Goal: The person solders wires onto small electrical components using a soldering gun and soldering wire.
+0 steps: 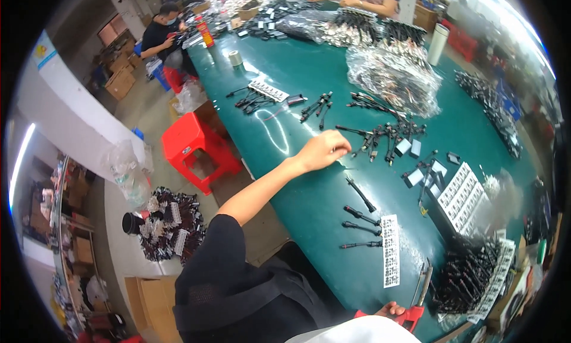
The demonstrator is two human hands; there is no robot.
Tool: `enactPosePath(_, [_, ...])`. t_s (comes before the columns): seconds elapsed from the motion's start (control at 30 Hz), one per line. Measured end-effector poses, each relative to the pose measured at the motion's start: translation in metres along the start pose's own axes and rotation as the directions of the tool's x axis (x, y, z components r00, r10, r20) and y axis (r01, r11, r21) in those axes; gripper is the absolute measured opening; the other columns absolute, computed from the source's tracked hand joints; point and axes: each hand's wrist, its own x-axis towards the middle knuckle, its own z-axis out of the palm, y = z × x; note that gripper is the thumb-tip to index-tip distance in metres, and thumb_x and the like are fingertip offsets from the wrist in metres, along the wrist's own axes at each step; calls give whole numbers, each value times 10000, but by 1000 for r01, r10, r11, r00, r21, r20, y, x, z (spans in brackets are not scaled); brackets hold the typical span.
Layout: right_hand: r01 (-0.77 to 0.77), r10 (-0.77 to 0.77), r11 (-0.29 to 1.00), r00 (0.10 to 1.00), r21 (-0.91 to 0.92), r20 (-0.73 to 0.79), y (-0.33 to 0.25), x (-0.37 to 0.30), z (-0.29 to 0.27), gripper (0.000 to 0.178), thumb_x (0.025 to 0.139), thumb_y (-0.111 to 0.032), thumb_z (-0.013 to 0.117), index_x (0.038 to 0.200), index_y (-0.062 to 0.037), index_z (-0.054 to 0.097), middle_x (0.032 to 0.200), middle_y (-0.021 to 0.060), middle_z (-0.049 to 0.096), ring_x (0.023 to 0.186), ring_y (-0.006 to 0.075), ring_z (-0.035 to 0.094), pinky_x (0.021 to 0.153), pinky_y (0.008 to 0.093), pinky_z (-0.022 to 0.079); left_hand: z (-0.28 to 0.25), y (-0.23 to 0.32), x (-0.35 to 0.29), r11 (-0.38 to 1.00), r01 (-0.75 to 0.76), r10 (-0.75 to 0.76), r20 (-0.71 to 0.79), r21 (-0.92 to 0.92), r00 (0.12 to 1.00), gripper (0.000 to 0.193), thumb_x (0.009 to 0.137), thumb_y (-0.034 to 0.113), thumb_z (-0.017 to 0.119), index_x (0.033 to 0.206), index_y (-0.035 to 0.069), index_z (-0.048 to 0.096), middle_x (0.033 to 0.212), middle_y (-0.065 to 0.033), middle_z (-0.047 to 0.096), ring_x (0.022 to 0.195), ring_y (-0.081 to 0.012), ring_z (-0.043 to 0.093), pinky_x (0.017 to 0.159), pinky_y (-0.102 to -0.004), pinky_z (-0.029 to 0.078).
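Observation:
My left hand (pixel 324 151) reaches over the green table with its fingers curled together; whatever they pinch, if anything, is hidden. Just beyond it lies a loose pile of short black cables with connectors (pixel 389 138). Nearer me, a white label strip (pixel 390 251) lies flat, with three black cables (pixel 360 226) reaching to its left side. A single black cable (pixel 361 194) rests above them. Low in the view, my right hand (pixel 391 309) is closed at the handle of a red-handled tool (pixel 409 317) with long metal parts. Something white covers part of that hand.
A label sheet (pixel 464 200) and small white boxes (pixel 410 146) are at the right, above a heap of black cables (pixel 467 274). Bagged cables (pixel 392 75) fill the far side. A red stool (pixel 196 146) stands left of the table. Two other people (pixel 163 36) work farther off.

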Motion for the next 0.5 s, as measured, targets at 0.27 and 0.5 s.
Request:
enactPosePath(0.27, [-38,40,999,997,30,-64,-5,1,-9,564,674,-66,578,1222,-22,454,817,125,591,730,236,561,768,391,478,-59,-6,-48,965,246,-252,-73,-88,965,477,791,171,676,1225,71,503,916,-71,616,851,-211,609,779,-336,496])
enactPosePath(0.5, [-181,118,977,899,112,422,22,38,-18,545,673,-73,584,1203,-26,463,830,119,591,731,232,555,765,363,462,-251,-110,-95,950,298,-178,-946,-93,271,790,766,115,698,1372,7,203,922,-118,535,793,-180,568,725,-323,502])
